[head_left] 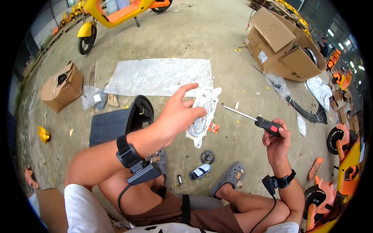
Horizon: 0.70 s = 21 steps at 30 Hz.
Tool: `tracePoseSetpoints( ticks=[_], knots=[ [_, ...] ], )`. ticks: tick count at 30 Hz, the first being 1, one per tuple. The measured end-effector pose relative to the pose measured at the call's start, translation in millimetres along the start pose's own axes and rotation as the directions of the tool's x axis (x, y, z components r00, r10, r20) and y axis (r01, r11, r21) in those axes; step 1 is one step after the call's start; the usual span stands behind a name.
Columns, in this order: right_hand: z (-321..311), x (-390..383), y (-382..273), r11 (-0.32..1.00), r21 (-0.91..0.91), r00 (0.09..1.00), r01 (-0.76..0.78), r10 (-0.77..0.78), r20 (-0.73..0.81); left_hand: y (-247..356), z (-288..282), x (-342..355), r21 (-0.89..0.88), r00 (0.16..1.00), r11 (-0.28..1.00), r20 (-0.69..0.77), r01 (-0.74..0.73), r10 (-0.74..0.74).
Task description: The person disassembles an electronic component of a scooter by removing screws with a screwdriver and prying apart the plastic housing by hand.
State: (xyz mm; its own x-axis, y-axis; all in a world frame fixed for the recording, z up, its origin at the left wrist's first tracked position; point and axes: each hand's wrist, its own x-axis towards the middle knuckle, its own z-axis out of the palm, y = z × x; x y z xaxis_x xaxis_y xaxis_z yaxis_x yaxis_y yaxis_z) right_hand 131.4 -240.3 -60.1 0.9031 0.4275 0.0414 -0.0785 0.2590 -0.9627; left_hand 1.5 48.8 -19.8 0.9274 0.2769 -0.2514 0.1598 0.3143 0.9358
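In front of me, my left hand [178,116] grips a long oval lamp-like part [203,112] with a shiny silvery inside and a white rim with mounting tabs. My thumb presses on its face, while the index finger stretches out past its upper edge. To the right, my right hand [277,141] is wrapped round the black and red handle of a screwdriver [267,126]. The screwdriver's metal shaft points left toward the oval part, its tip apart from it. Below them on the floor lie a dark toothed disc [208,156], a small oval lamp-like part [200,171] and a small dark cylinder [179,179].
A black tub [110,126] lies on its side at left, near a cardboard box [64,87]. Beyond my hands lies a plastic sheet [159,77]. A large open box [272,39] and black cables [311,114] are at right. A yellow scooter [116,15] stands at the back.
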Motion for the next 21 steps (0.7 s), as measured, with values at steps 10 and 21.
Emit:
tracePoseSetpoints(
  ticks=[10,21],
  knots=[
    [3.1,-1.6,-1.5,0.998,0.046,0.998,-0.047,0.046,0.038,9.1,10.8,-11.6,0.066,0.978,0.996,0.198,0.052,-0.065],
    [2.4,-1.2,0.9,0.996,0.057,0.996,-0.072,0.069,0.056,6.9,12.5,-14.0,0.074,0.977,0.997,0.212,0.014,-0.029]
  ],
)
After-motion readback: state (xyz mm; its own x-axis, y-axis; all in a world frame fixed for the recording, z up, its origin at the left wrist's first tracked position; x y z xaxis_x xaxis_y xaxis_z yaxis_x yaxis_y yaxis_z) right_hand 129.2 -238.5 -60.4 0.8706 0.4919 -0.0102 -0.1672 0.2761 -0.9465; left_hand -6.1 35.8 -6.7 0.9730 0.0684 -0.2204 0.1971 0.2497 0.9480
